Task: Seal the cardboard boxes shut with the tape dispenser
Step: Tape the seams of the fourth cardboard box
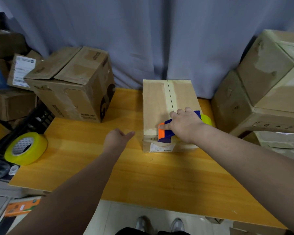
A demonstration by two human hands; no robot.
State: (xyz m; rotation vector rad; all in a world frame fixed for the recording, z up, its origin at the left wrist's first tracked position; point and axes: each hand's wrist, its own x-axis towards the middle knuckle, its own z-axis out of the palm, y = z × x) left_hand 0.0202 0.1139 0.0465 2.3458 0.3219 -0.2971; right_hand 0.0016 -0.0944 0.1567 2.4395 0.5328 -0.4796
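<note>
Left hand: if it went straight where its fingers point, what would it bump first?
Probably the left edge of the small box, just ahead of the left hand. Depth is hard to judge, so that is a guess.

Blue/orange tape disp. (166,135) atop box (156,102)

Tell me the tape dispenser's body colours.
The tape dispenser is dark blue with an orange front; head view.
</note>
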